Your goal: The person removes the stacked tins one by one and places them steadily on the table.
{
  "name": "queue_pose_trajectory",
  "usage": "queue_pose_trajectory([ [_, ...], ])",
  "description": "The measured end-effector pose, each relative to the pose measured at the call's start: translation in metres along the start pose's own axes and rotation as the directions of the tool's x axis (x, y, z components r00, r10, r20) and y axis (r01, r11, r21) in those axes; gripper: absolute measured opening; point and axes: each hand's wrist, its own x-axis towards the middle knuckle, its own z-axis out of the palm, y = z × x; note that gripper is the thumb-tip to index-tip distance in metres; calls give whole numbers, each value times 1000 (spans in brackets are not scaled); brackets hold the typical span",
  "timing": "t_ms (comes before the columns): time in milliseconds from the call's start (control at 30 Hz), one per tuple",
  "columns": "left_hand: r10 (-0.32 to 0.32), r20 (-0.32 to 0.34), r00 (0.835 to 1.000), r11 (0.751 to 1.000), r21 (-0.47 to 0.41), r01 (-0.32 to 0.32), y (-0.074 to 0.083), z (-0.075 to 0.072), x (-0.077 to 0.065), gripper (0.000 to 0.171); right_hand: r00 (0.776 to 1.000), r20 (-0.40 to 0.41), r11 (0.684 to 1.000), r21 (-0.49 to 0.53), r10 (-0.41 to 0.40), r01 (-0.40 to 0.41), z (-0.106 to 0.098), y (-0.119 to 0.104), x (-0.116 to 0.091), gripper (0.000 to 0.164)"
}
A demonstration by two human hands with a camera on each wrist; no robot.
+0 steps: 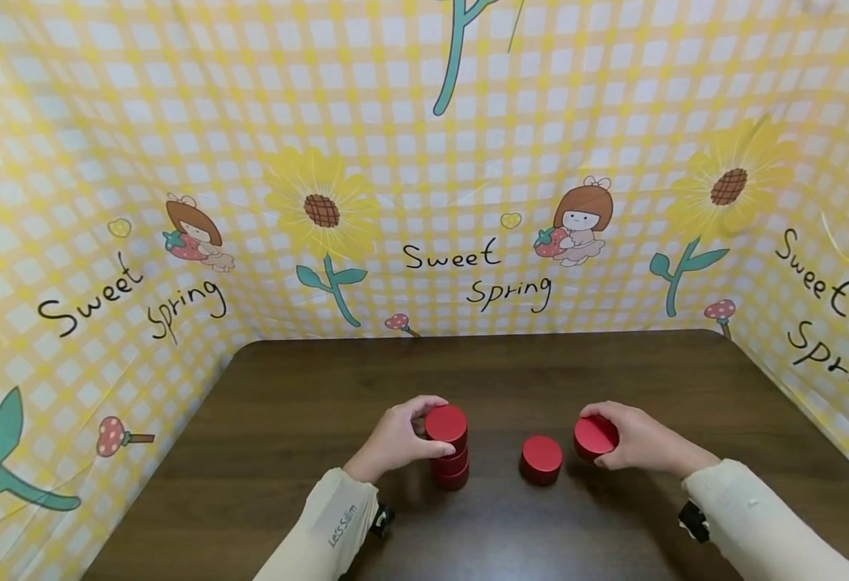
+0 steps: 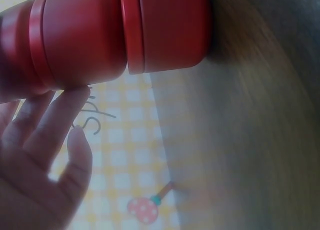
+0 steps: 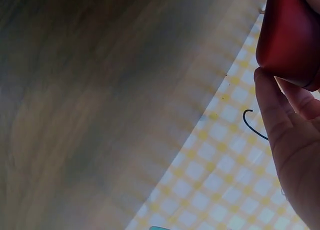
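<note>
Three round red tins stand in a stack left of the table's middle. My left hand (image 1: 400, 436) curls round the top tin (image 1: 446, 424), thumb on the near side and fingers behind. In the left wrist view, fingertips (image 2: 77, 95) of that hand lie along the side of the middle tin (image 2: 85, 38), and the bottom tin (image 2: 172, 30) meets the table. My right hand (image 1: 638, 436) grips another red tin (image 1: 595, 436) by its sides, thumb nearest me. Between the hands a single red tin (image 1: 541, 460) sits on the table, touched by neither.
The dark wooden table (image 1: 337, 371) reaches back to a hanging yellow-and-white checked cloth (image 1: 432, 177) with printed flowers and lettering. The cloth also rises along the left and right sides. Dark straps with small devices (image 1: 382, 520) sit at both wrists over pale sleeves.
</note>
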Motion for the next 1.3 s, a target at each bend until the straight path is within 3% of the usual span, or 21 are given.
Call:
queue_pose_trajectory([
  [300, -2, -1, 1000, 1000, -1, 2, -1, 0, 1, 57, 999, -23, 1000, 0, 29, -29, 10, 7, -1, 58],
  [800, -6, -7, 1000, 1000, 9, 6, -3, 0, 1, 56, 994, 52, 995, 22, 94, -95, 11, 7, 0, 60],
  [1033, -12, -8, 1000, 1000, 17, 13, -2, 0, 1, 56, 993, 111, 999, 0, 46, -46, 8, 8, 1, 56],
  [1300, -11, -9, 1000, 1000, 28, 11, -2, 0, 1, 57, 987, 154, 999, -1, 43, -43, 3, 9, 6, 56],
])
